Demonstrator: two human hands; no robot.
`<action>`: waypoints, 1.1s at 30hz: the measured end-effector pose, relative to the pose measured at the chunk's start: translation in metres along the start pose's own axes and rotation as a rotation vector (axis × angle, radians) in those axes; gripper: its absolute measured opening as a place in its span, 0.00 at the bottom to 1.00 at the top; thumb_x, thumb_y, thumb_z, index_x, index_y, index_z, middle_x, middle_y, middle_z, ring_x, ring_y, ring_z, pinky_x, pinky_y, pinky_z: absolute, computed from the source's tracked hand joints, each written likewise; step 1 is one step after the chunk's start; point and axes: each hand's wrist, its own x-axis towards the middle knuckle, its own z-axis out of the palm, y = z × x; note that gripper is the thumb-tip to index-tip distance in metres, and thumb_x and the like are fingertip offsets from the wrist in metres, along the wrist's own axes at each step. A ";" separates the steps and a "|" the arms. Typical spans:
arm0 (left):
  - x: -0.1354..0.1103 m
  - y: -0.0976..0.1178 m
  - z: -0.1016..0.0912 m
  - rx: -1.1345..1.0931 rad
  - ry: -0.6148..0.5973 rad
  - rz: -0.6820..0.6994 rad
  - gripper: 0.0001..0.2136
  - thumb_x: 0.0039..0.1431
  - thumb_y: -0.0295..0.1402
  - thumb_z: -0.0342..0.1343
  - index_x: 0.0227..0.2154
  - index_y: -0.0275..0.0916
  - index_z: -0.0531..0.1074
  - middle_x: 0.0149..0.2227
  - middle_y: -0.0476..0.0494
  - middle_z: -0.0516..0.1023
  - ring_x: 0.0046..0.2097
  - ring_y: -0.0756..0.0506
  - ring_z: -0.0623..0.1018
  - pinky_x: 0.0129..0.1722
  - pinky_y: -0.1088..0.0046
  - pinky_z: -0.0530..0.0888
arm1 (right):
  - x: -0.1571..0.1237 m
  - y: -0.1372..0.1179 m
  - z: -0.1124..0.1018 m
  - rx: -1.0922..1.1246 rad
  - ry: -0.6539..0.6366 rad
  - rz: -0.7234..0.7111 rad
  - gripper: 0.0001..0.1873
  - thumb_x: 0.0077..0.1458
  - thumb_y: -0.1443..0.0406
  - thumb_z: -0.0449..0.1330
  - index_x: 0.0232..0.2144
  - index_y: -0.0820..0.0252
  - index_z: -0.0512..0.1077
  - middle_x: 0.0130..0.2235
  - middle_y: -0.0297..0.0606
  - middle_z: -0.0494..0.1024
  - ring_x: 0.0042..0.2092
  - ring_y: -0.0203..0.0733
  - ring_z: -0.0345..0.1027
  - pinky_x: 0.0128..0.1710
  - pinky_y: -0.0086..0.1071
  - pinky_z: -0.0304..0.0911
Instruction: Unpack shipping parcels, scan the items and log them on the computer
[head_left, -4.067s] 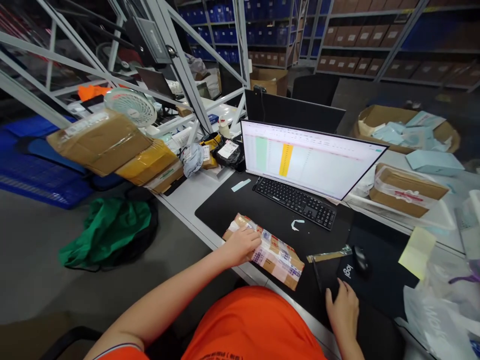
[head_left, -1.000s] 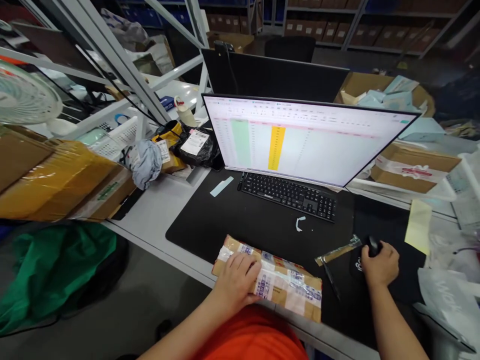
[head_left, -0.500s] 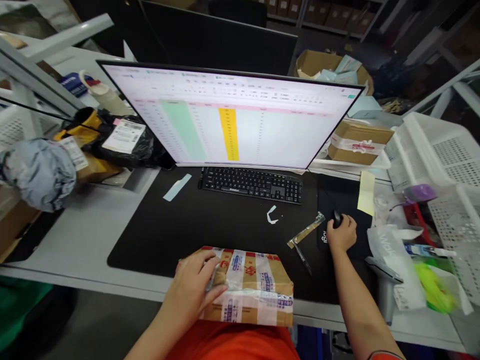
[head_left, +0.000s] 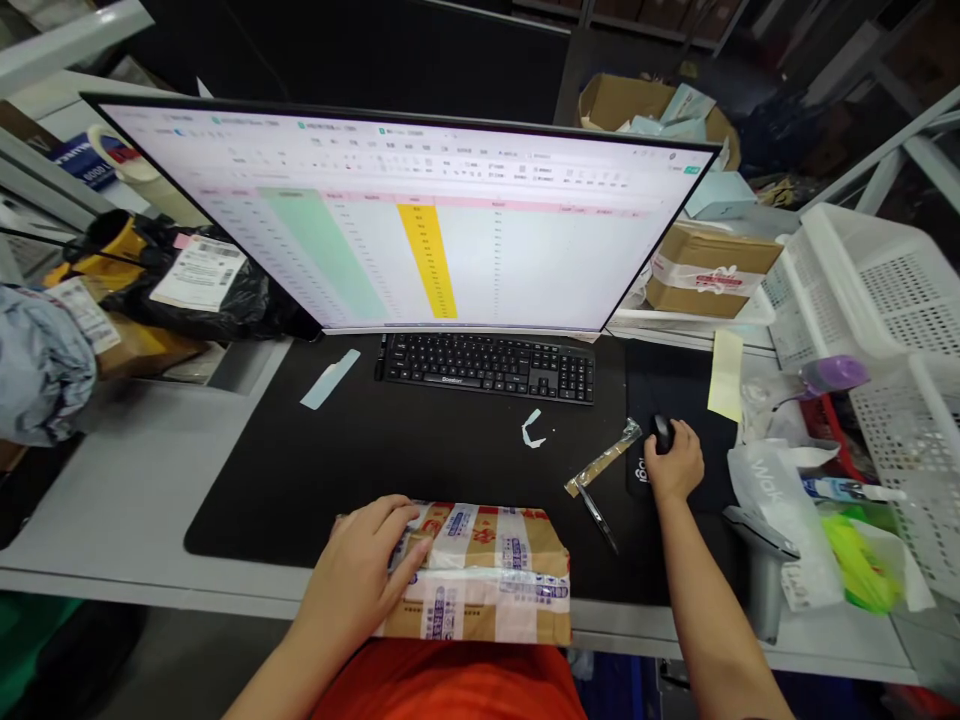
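Light-grey desk (head_left: 150, 480): tape-wrapped brown cardboard box (head_left: 491, 580) lies along near edge, our left hand (head_left: 366, 555) spread over its left end; our right hand (head_left: 679, 462) curls around black rounded mouse (head_left: 662, 430) toward right edge.

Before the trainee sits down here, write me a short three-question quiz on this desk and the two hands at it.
1. Which hand is on the mouse?
2. True or false: the left hand is touching the taped package.
3. Fill in the blank: the monitor shows a table with one pale green column and one ____ column.

Key:
1. The right hand.
2. True.
3. Yellow.
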 end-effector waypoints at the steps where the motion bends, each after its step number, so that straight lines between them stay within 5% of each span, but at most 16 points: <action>1: 0.000 0.000 0.000 -0.001 0.005 0.006 0.16 0.70 0.44 0.48 0.44 0.42 0.77 0.48 0.40 0.80 0.46 0.39 0.80 0.44 0.61 0.74 | 0.000 0.000 0.000 -0.006 0.002 0.007 0.26 0.59 0.58 0.58 0.57 0.64 0.71 0.60 0.54 0.72 0.56 0.59 0.68 0.55 0.49 0.64; 12: 0.004 -0.007 -0.014 -0.038 0.059 0.092 0.16 0.69 0.45 0.50 0.45 0.43 0.78 0.49 0.41 0.81 0.47 0.39 0.81 0.47 0.61 0.78 | 0.002 0.001 0.004 -0.023 0.011 -0.032 0.23 0.62 0.57 0.56 0.54 0.64 0.74 0.60 0.54 0.72 0.56 0.57 0.69 0.55 0.48 0.65; 18: 0.044 -0.060 -0.023 -0.159 0.035 -0.098 0.20 0.65 0.53 0.50 0.43 0.44 0.76 0.48 0.39 0.81 0.50 0.37 0.80 0.52 0.58 0.78 | 0.002 0.004 0.008 -0.009 0.012 -0.038 0.24 0.63 0.55 0.55 0.55 0.63 0.75 0.60 0.54 0.72 0.57 0.57 0.69 0.56 0.49 0.65; 25: 0.135 -0.153 0.059 -0.247 0.124 -0.438 0.34 0.52 0.50 0.58 0.57 0.34 0.66 0.59 0.28 0.73 0.61 0.29 0.73 0.61 0.47 0.71 | 0.003 0.001 0.008 0.048 0.009 -0.054 0.25 0.66 0.54 0.55 0.57 0.63 0.74 0.62 0.55 0.71 0.60 0.58 0.67 0.59 0.51 0.64; 29: 0.164 -0.167 0.095 -0.188 0.237 -0.547 0.36 0.56 0.46 0.57 0.62 0.28 0.61 0.63 0.22 0.69 0.67 0.26 0.67 0.66 0.42 0.64 | 0.004 0.001 0.009 0.061 0.016 -0.061 0.27 0.67 0.52 0.54 0.58 0.63 0.74 0.63 0.54 0.70 0.61 0.57 0.66 0.60 0.51 0.63; 33: 0.174 -0.161 0.104 -0.287 0.289 -0.611 0.34 0.63 0.44 0.52 0.65 0.23 0.58 0.63 0.21 0.70 0.64 0.30 0.70 0.65 0.47 0.66 | 0.004 0.003 0.010 0.070 0.011 -0.081 0.27 0.67 0.51 0.53 0.58 0.61 0.74 0.64 0.53 0.69 0.62 0.56 0.65 0.61 0.51 0.63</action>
